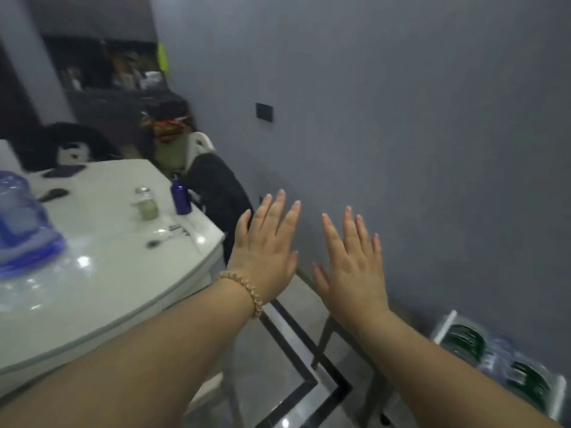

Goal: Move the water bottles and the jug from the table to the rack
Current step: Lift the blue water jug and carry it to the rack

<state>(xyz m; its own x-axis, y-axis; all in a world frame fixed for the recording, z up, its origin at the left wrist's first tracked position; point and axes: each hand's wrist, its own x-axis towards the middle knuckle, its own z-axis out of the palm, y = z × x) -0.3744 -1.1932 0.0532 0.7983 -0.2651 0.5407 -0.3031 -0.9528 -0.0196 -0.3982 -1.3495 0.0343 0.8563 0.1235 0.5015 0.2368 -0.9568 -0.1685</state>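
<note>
My left hand [265,251] and my right hand [352,267] are stretched out in front of me, fingers straight and spread, holding nothing. Both hover over the floor to the right of the white table [129,273]. A large blue water jug [24,223] stands on the table at the far left edge of view. A small dark blue bottle [180,197] stands near the table's far right edge, beside a small clear jar [145,203]. At the lower right, blurred bottles with green caps [506,362] lie in a white rack [445,325] against the wall.
A grey wall [401,118] fills the right side. A chair draped with dark cloth [213,183] stands behind the table. Dark small objects [54,194] lie on the tabletop. The tiled floor [293,381] with a black border runs between table and rack.
</note>
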